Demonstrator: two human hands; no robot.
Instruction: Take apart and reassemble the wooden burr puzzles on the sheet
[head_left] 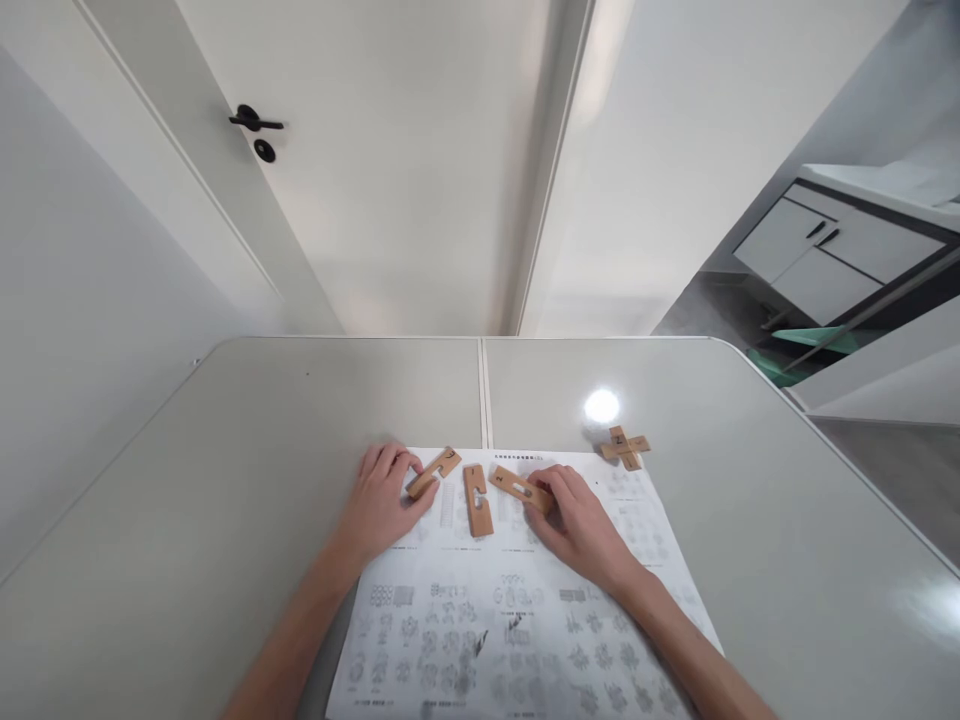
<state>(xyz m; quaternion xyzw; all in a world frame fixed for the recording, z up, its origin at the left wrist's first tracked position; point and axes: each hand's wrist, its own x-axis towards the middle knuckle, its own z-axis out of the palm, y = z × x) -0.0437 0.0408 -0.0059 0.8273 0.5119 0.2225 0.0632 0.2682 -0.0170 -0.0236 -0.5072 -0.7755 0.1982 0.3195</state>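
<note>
My left hand (386, 500) pinches a notched wooden puzzle piece (435, 472) at its lower left end, with the piece tilted up to the right. Between my hands a second wooden piece, marked 1 (477, 500), lies on the printed sheet (465, 640), its notch facing right. My right hand (570, 515) grips the right end of a slotted wooden piece marked 2 (517, 488). Fingers cover part of both held pieces. Farther right, several wooden pieces sit locked together as a cross (625, 448) at the sheet's upper right corner.
The sheet carries small diagrams and lies on a pale glossy table (187, 560) with a seam down its middle. Behind the table's far edge stands a white door (390, 200) with a black handle (255, 120). A white cabinet (832, 240) is at the right.
</note>
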